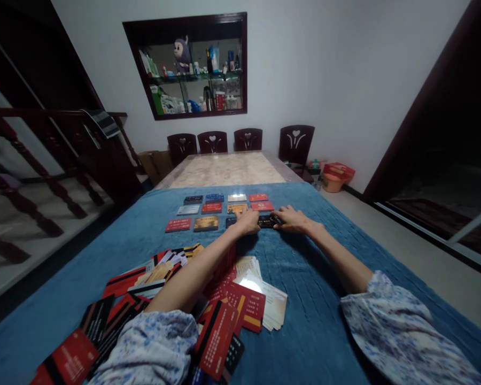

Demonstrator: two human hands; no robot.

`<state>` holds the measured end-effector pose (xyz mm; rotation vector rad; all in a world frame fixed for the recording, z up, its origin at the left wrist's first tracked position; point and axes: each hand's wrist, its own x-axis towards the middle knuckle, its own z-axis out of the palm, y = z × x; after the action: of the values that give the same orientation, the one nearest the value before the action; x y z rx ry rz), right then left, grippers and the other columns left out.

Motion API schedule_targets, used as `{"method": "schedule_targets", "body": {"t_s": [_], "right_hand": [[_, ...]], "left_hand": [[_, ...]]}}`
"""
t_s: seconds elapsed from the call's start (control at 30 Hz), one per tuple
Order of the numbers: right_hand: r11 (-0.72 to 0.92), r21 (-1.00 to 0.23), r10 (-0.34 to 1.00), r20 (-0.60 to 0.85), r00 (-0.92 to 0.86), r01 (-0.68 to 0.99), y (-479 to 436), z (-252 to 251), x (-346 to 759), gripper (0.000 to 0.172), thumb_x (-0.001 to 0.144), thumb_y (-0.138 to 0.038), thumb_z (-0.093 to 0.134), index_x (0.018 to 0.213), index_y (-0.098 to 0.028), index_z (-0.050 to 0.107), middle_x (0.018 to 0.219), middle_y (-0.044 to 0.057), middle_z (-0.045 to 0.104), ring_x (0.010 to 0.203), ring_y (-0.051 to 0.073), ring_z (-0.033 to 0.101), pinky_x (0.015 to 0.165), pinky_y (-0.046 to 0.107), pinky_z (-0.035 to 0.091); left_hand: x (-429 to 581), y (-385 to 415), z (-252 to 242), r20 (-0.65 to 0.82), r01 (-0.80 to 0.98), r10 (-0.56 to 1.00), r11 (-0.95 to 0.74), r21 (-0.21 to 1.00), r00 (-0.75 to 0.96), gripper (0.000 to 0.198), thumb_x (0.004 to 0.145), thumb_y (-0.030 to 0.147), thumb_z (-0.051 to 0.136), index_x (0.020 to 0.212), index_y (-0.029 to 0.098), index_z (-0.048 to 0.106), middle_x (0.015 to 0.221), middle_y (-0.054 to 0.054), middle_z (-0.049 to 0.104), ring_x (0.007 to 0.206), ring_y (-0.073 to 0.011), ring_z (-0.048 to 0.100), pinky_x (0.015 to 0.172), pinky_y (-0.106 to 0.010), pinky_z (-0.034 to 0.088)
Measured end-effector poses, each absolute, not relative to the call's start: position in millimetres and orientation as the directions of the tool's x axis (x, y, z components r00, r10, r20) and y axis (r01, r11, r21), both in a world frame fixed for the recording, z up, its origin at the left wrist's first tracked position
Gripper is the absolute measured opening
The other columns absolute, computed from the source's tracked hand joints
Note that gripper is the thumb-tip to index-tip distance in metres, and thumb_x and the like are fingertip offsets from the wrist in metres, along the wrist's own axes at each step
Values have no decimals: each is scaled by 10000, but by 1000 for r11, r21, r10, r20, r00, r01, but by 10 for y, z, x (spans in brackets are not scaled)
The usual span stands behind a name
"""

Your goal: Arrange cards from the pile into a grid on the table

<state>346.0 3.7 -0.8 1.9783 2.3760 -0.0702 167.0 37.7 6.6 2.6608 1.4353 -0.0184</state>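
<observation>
A stack of black cards [266, 221] lies at the right end of the nearest row on the blue cloth. My left hand [247, 221] is at its left edge, partly covering a dark blue stack [230, 221]. At the right edge, my right hand [292, 219] has its fingers closed on the same black cards. Neat stacks fill the rows around them, among them an orange one [237, 209], a red one [262, 206], a gold one [206, 223] and a pinkish-red one [178, 224]. Under my left forearm spreads a loose pile of red cards [216, 337].
White cards [270, 302] lie fanned beside the red pile. The blue cloth [316, 299] covers the near part of a long table, with the stone-patterned top [228, 168] bare beyond it. Dark chairs [296, 141] stand at the far end, below a wall cabinet [244, 64].
</observation>
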Motion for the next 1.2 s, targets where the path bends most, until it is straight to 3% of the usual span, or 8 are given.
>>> {"method": "schedule_targets", "body": {"t_s": [0.37,0.57,0.97,1.2], "right_hand": [[196,-32,980,-37,-197,980,96,-143,3521,480,859,-378,569,1327,-272,563,1271,142,549,1172,316,499,833,404,467],[209,-44,977,-35,-211,977,107,-171,3543,531,860,-342,554,1381,-254,511,1306,155,534,1202,331,480,855,447,464],[240,-37,970,-23,-241,970,118,-202,3575,465,845,-341,569,1307,-288,587,1258,134,558,1138,331,502,789,426,478],[229,-47,973,-23,-231,972,137,-250,3582,464,850,-325,564,1307,-252,591,1297,136,548,1139,331,507,800,420,475]], "left_hand": [[1648,382,71,-87,804,799,-588,86,594,330,799,212,602,1124,165,624,1361,-165,522,1330,-367,386,1089,-609,297],[1657,365,72,-101,806,800,-586,79,592,374,793,225,603,1159,152,628,1378,-194,495,1322,-398,386,1087,-646,271],[1663,311,61,-88,778,774,-629,12,627,369,779,200,563,1131,138,653,1340,-194,523,1339,-401,349,1080,-620,302],[1646,232,34,-25,791,791,-609,55,611,366,773,213,569,1123,151,657,1317,-183,554,1289,-381,389,1043,-602,343]]}}
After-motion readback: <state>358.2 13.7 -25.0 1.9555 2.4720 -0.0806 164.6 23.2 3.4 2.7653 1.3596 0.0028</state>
